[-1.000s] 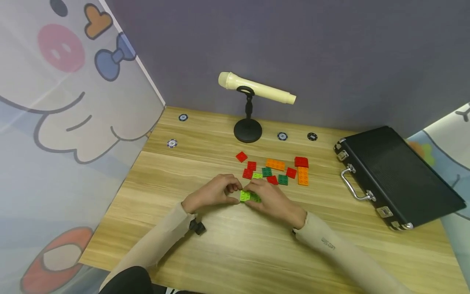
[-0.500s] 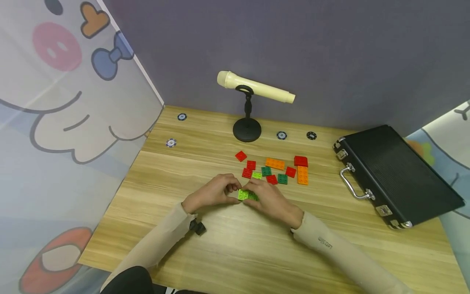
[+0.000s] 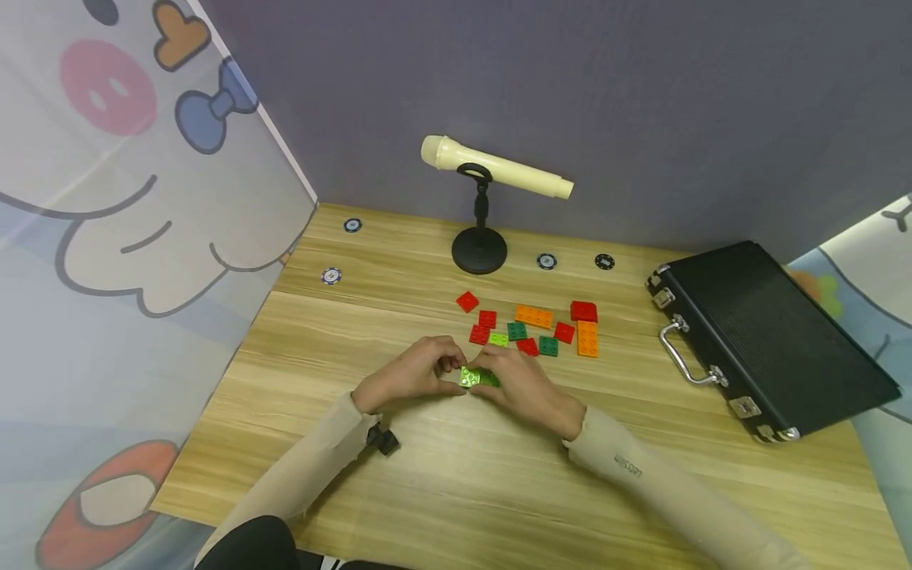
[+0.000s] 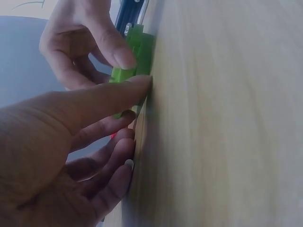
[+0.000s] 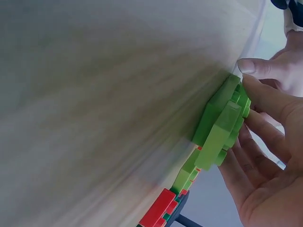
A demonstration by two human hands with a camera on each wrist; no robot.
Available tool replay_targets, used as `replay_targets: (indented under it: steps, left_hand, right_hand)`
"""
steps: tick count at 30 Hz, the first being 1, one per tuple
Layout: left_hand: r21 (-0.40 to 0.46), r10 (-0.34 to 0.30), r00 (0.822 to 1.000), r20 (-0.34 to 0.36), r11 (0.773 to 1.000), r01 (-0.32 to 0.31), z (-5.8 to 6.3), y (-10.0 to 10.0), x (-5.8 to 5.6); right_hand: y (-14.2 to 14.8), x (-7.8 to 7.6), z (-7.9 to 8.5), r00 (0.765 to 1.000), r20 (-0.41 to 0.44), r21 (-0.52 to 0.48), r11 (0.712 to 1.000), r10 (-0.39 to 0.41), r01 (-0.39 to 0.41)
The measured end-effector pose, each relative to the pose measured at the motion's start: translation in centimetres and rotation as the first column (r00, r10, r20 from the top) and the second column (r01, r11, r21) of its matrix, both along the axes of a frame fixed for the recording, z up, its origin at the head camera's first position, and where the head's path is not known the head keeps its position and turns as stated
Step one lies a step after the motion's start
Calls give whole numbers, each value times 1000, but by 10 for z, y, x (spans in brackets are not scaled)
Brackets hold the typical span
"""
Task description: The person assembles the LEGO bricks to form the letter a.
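Observation:
Two green toy building bricks, joined one over the other and offset, lie low on the wooden table; in the head view the light green brick [image 3: 469, 377] faces left. My right hand [image 3: 523, 389] pinches them between thumb and fingers from the right. From the left, my left hand [image 3: 420, 370] has its thumb and index finger on either side of the near end, with the other fingers curled. The left wrist view shows both thumbs along the side of the green bricks [image 4: 124, 74]. In the right wrist view, the lower green brick [image 5: 215, 111] shows its plain side.
Behind the hands lie red bricks [image 3: 488, 319], orange bricks [image 3: 534, 317], dark green bricks [image 3: 549, 347] and a lime brick [image 3: 499, 340]. Farther back stands a cream microphone [image 3: 509, 172] on a black stand [image 3: 480, 251], with poker chips [image 3: 546, 261] around. At right lies a black case [image 3: 769, 340].
My right hand and the green bricks have shifted slightly left, bringing the bricks in between my left thumb and index finger. The loose bricks stay where they were.

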State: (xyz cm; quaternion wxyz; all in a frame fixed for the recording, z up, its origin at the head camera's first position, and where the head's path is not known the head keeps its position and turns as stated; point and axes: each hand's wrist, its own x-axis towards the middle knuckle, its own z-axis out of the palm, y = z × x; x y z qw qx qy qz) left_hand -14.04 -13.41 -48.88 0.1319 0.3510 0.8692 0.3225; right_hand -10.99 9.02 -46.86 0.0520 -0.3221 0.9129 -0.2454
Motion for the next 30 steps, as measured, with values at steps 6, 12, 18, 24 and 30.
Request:
replay_targets:
  steps: [6,12,18,24,30]
  left_hand:
    - [15,-1,1000,-21,1000,1,-1,-1,0]
    - [29,-1,1000,-17,1000,1,-1,0,0]
    - [28,5,1000,-3,1000,-5,-2,1,1]
    - [24,3,1000,-12,1000,-3,-3,2,3]
    - [10,7,1000,0,1000,-7,-1,2,2]
  right_hand:
    - [-1,-1,0,1000,-10,7,1000,-5,5]
    - [2,-1,-3,1000,-23,16,1000,-15,15]
    - [2,-3,-1,999,36,-17,999,-30,30]
    - [13,-14,10,996,80,-61,997,-51,56]
    - [25,-36,15,995,41,-40,995,-86,88]
